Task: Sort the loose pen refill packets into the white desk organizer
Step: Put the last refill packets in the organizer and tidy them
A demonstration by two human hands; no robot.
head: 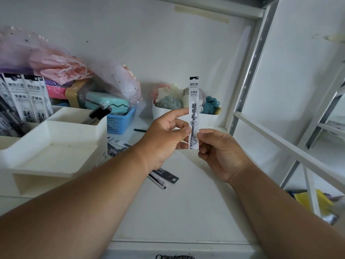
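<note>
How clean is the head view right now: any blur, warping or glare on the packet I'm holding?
Head view: the refill packet, held upright by the left hand and right hand, is sharp, its print readable, with slight sheen only. Wide-angle warping bends the shelf frame and stretches the forearms. Light is soft and even with faint shadows. The white organizer at left is mildly blurred.

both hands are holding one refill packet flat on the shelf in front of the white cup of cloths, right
Not quite. The head view shows the left hand and right hand pinching the refill packet upright in the air, not flat on the shelf. It is in front of the white cup of cloths.
</note>
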